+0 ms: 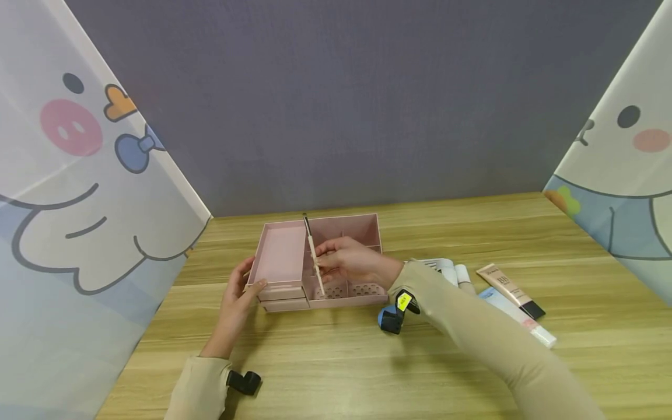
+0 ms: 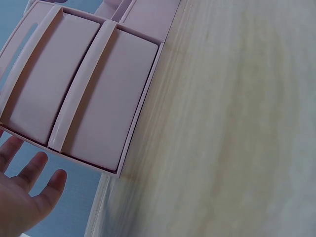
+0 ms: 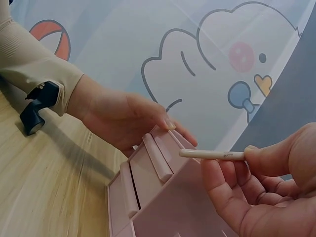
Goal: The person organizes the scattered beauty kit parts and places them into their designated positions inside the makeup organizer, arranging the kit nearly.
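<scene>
A pink storage box stands on the table, with two drawers stacked at its left front and open compartments to the right. My left hand holds the box's left front corner, thumb over the top rim and fingers along the side. In my right hand a slim makeup brush is pinched between thumb and fingers, above the compartments. Its pale handle points down toward the perforated front section, dark tip upward. The right wrist view shows the handle end near the box; the tip is hidden there.
Right of the box lie a BB cream tube with a black cap, a blue and white tube and a white-capped item. A round blue item is partly hidden by the right wrist camera. A grey partition rises behind the table.
</scene>
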{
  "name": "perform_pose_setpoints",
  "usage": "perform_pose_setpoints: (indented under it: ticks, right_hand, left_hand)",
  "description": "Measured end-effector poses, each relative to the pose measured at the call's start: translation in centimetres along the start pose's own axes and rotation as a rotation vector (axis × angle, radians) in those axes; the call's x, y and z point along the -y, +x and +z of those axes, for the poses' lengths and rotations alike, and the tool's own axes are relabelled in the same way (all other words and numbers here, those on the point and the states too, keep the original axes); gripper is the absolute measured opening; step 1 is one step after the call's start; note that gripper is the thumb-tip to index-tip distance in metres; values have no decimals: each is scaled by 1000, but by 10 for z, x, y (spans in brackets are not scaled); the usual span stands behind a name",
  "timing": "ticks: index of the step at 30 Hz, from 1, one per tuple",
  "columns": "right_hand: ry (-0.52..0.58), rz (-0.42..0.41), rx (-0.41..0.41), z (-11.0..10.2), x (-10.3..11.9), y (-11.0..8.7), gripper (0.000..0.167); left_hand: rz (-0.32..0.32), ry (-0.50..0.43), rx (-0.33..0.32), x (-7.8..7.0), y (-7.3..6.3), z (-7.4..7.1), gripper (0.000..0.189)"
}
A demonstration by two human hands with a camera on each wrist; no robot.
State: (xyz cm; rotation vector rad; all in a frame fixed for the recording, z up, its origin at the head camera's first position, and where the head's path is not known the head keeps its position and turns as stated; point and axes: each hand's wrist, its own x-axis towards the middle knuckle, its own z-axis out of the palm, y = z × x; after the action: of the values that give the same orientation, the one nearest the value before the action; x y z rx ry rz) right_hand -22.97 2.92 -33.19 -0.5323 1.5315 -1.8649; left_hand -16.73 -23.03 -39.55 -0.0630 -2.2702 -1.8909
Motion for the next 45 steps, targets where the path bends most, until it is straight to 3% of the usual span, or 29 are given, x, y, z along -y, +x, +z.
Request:
perform_pose_setpoints:
  ticks: [8,20,27,35,41,45]
  right_hand:
    - [-21,-9,-36,7,3,8,22]
    - [5,3,-114,15,12,30,30]
    - [67,-5,-164,22,15,47,7]
    - [41,-8,-212,32,14,62,5]
    - [-15,5,-233,37,14,69,24]
    - [-64,12,-247,39,14,72,24]
  left_hand:
    - [1,-9,9,0,0,1,57]
    - [-4,-12,0,2,1,1,58]
    - [4,-25,-13,2,0,1,57]
    - [15,-14,-6,3,-1,1,57]
    - [7,-10,-2,2,0,0,57]
    - [19,-13,-4,2,-1,1,57]
